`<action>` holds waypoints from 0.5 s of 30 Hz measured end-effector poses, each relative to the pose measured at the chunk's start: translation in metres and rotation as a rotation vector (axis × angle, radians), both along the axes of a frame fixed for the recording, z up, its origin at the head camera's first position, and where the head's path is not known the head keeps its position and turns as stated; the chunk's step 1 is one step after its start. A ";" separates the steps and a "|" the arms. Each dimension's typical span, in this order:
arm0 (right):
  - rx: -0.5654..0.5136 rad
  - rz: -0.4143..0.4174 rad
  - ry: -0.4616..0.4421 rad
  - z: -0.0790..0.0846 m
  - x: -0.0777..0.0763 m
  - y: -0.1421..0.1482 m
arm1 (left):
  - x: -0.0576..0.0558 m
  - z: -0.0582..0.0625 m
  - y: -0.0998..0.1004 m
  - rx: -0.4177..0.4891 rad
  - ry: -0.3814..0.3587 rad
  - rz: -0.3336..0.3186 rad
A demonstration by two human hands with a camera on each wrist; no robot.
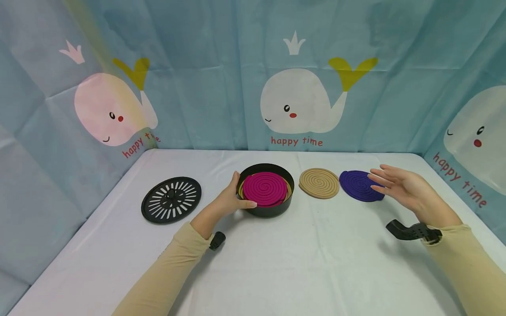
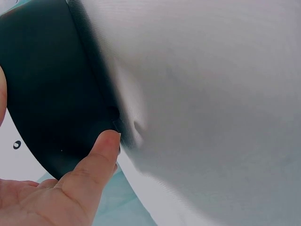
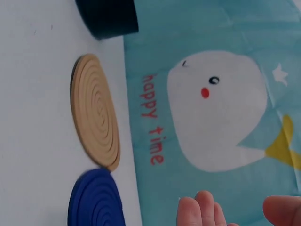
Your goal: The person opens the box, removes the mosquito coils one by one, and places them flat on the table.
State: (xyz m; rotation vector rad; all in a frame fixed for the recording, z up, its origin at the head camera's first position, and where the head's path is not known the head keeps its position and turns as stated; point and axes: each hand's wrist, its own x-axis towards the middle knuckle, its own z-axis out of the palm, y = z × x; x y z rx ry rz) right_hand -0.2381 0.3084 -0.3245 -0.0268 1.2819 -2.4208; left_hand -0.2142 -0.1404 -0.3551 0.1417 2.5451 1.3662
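On the white table, a black round container [image 1: 268,212] holds a magenta spiral coaster [image 1: 265,188], with a yellow one showing beneath its edge. My left hand [image 1: 225,199] grips the container's left side, one finger far round the rim and another near its front. Close up in the left wrist view, a fingertip of that left hand [image 2: 77,193] presses low on the dark container wall [image 2: 51,89]. Over the right part of a dark blue spiral coaster [image 1: 359,186], my right hand [image 1: 407,191] is raised with fingers extended, holding nothing.
Between the container and the blue coaster lies a tan spiral coaster [image 1: 319,183]. A black slotted round lid with a small knob [image 1: 171,200] lies at the left. Blue whale-print cloth [image 1: 205,96] hangs behind and at both sides of the table.
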 end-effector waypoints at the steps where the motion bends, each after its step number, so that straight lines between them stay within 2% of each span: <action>1: 0.004 0.004 0.018 0.002 0.001 -0.003 | 0.000 0.000 0.000 0.002 -0.003 0.004; 7: -0.029 0.024 0.094 0.010 0.005 -0.019 | -0.001 0.001 0.001 0.011 -0.001 0.007; 12: -0.051 0.044 0.117 0.015 0.009 -0.033 | -0.001 0.000 0.000 0.017 0.001 0.008; 15: -0.024 0.045 0.124 0.017 0.010 -0.042 | 0.000 0.000 0.000 0.022 0.001 0.009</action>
